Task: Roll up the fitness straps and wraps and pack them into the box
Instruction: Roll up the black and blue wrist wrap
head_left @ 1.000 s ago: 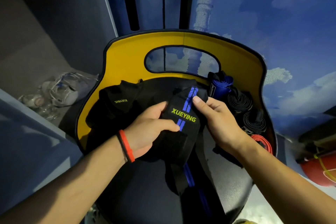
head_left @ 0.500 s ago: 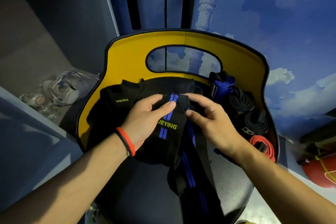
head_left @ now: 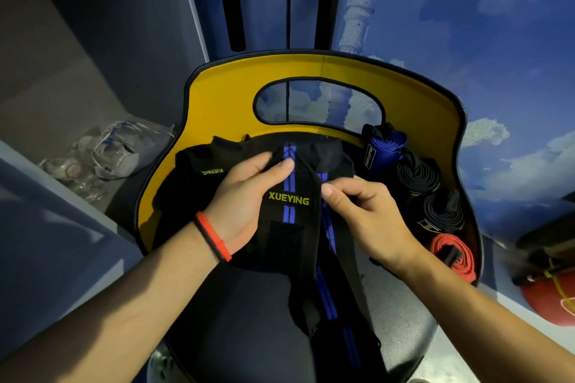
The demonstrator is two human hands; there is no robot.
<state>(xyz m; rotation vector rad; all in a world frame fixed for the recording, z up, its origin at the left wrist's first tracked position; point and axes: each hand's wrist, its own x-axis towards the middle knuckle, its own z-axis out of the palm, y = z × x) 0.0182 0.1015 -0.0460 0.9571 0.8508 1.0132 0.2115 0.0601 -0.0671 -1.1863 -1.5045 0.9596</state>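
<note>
That black wrap (head_left: 292, 214) looks soft, light and floppy, so I reckon it sags wherever it isn't held. It's up over the chair (head_left: 224, 93), long tail trailing down across the seat. The left hand (head_left: 245, 196) grips the top end, thumb on the blue stripe; the right hand (head_left: 364, 214) pinches the side edge just beside it. I'd roll from the labelled end. A second wrap (head_left: 199, 171) lies to the left; a blue roll (head_left: 384, 149), black rolls (head_left: 418, 176) and a red roll (head_left: 454, 253) crowd the seat's right edge. No box in sight.
</note>
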